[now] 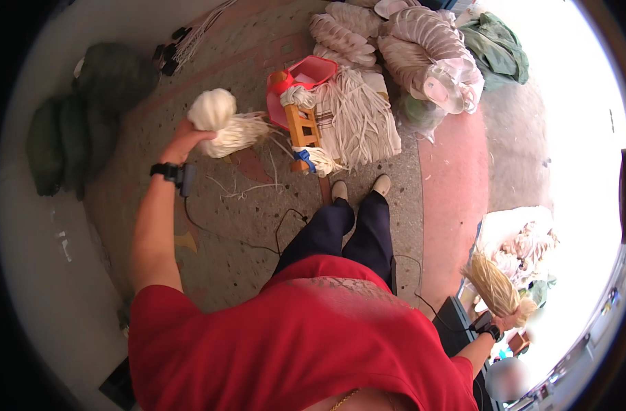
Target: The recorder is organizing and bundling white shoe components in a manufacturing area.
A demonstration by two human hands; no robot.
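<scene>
Out to the left, my left hand [181, 142] is closed round a cream bundle of strands [236, 135]. The bundle has a smooth, rounded, bulb-like top, and its loose ends trail to the right. Far out on the lower right, my right hand [510, 320] grips a yellowish bundle of strands [493, 284] near its lower end. Its fingers are partly hidden. Ahead of my feet stands a small wooden frame [303, 127], with pale strips tied at its ends and a blue tie on its near end. Many long pale strips [359, 118] lie spread beside it.
A red plastic basin [315, 69] is behind the frame. Large coils of pale strips [429, 51] and a green sack [497, 48] sit farther back. Dark green sacks [66, 140] line the left wall. Black cables [237, 241] run from my wrists, and loose strands litter the floor.
</scene>
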